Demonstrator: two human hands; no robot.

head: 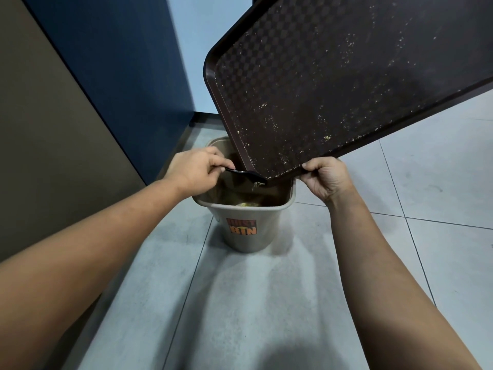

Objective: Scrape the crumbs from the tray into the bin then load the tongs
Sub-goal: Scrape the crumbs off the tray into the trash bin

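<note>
Gripped at its lowest edge by the right hand (326,180), the tilted tray (346,84) is held over the bin (248,233); a black utensil (244,173), pinched by the left hand (196,169), is pressed against the tray's bottom corner.

I'm looking at what seems a canteen or food-service corner. A grey tiled floor (440,182), a dark blue wall panel (120,62) and a labelled dust bin (248,233) suggest it.

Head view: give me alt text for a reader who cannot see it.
A right hand tilts a crumb-speckled brown tray over a grey bin on the tiled floor, while the left hand holds a black scraper at the tray's lowest corner.
</note>
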